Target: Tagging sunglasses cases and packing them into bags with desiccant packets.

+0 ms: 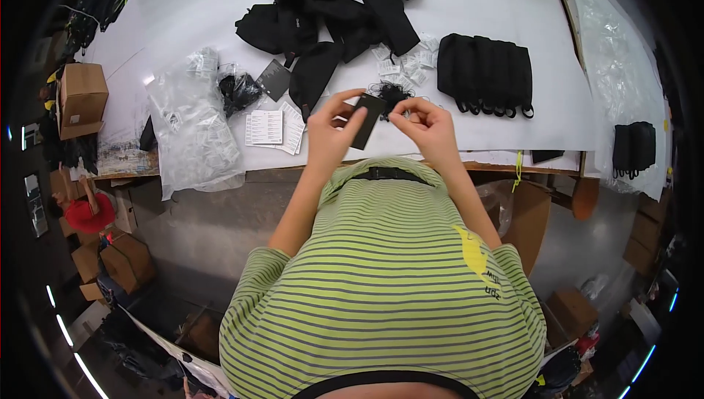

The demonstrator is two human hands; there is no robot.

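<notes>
My left hand [334,126] grips a black card tag [368,122], held tilted above the table's near edge. Beside it, my right hand [427,126] is closed in a pinch at the tag's upper right; whatever lies between those fingertips is too small to make out. Just beyond the hands sits a tangle of thin black strings [391,94]. Small white packets [411,65] lie scattered behind it. Left of my hands are white printed cards [265,127] and another dark card [273,80]. A heap of black fabric pouches [323,10] covers the middle of the table.
A row of black pouches [484,72] lies at the right. Toward the left rest a clear plastic bag of packets [194,135] and a small bag with black contents [239,91]. A cardboard box [83,98] stands far left. A person in red [89,212] is beyond the table's left end.
</notes>
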